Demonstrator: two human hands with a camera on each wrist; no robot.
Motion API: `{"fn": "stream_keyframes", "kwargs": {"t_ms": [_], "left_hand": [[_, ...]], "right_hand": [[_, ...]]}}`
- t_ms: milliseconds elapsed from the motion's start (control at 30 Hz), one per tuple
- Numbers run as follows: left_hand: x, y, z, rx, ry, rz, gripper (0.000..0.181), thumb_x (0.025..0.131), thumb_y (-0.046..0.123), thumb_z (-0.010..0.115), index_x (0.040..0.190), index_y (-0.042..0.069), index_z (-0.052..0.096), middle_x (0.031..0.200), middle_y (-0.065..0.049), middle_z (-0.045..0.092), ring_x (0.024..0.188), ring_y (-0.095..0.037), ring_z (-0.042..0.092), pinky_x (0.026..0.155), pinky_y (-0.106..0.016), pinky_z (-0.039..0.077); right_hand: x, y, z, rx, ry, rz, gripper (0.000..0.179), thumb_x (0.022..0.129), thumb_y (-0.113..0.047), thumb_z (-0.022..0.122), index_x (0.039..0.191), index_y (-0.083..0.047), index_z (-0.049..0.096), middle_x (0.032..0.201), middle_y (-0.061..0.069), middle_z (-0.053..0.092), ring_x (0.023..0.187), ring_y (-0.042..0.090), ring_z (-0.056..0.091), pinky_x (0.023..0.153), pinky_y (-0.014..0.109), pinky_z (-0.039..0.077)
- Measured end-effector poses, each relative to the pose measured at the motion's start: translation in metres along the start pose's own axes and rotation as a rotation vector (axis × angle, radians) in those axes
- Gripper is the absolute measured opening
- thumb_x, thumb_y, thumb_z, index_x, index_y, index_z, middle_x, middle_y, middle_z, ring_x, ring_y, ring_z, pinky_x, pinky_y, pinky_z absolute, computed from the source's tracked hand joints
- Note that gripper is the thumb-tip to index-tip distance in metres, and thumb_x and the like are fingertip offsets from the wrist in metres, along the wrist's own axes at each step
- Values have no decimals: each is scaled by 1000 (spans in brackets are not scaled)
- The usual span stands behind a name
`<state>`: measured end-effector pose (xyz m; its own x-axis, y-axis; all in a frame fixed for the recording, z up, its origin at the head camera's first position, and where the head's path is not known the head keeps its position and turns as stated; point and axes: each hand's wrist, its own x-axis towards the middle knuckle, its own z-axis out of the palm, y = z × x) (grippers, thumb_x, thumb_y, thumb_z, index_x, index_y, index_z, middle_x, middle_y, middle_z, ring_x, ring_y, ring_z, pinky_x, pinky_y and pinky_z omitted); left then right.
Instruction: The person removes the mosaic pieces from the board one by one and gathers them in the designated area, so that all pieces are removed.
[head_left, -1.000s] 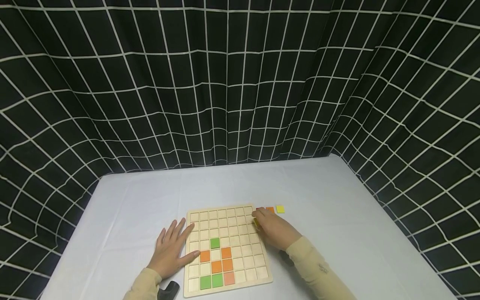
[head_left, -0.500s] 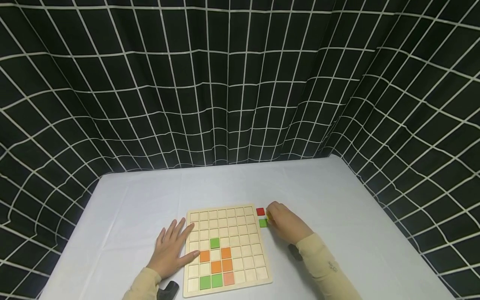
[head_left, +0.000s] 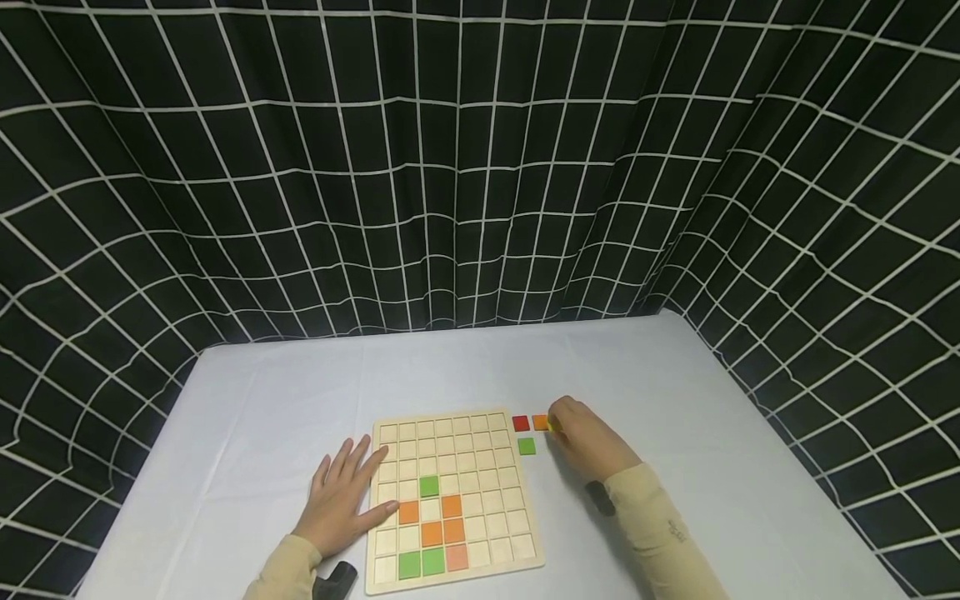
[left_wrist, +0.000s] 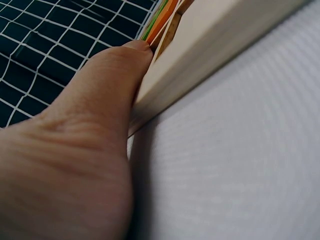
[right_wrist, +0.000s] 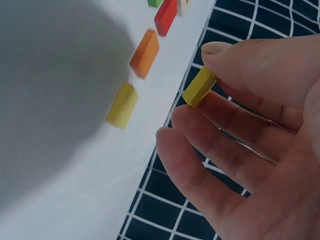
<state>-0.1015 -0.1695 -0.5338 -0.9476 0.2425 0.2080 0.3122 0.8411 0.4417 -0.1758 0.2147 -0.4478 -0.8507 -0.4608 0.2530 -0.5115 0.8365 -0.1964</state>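
My left hand (head_left: 340, 508) lies spread along the left edge of a wooden grid board (head_left: 491, 481), thumb and fingertips over its rim. In the left wrist view, the thumb (left_wrist: 107, 75) bears on the board's side. Between thumb and index finger, my right hand (right_wrist: 245, 115) pinches a yellow square tile (right_wrist: 200, 87) above the table. Below it on the cloth lie a second yellow tile (right_wrist: 122, 106), an orange tile (right_wrist: 145, 54) and a red tile (right_wrist: 166, 17). A green tile (head_left: 527, 447) lies beside the board's right edge.
Several coloured tiles sit in the board's lower left cells, among them a green one (head_left: 429, 486), an orange one (head_left: 452, 506) and a pink one (head_left: 457, 557). White cloth covers the table (head_left: 285, 392). A black curtain with white grid lines (head_left: 420, 208) surrounds it.
My right hand has moved right, away from the board's edge, carrying the yellow tile. The green, red and orange tiles show from under it. The left hand stays put.
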Motion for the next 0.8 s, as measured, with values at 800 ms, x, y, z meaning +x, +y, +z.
{"fn": "stream_keyframes", "kwargs": {"t_ms": [800], "left_hand": [[1, 1, -1, -1, -18, -15, 83, 83, 60, 62, 149, 19, 34, 157, -14, 23, 144, -39, 13, 112, -62, 4]], "right_hand": [[-2, 43, 4, 17, -56, 117, 22, 83, -7, 73, 99, -8, 58, 95, 2, 60, 88, 15, 59, 83, 35, 54]]}}
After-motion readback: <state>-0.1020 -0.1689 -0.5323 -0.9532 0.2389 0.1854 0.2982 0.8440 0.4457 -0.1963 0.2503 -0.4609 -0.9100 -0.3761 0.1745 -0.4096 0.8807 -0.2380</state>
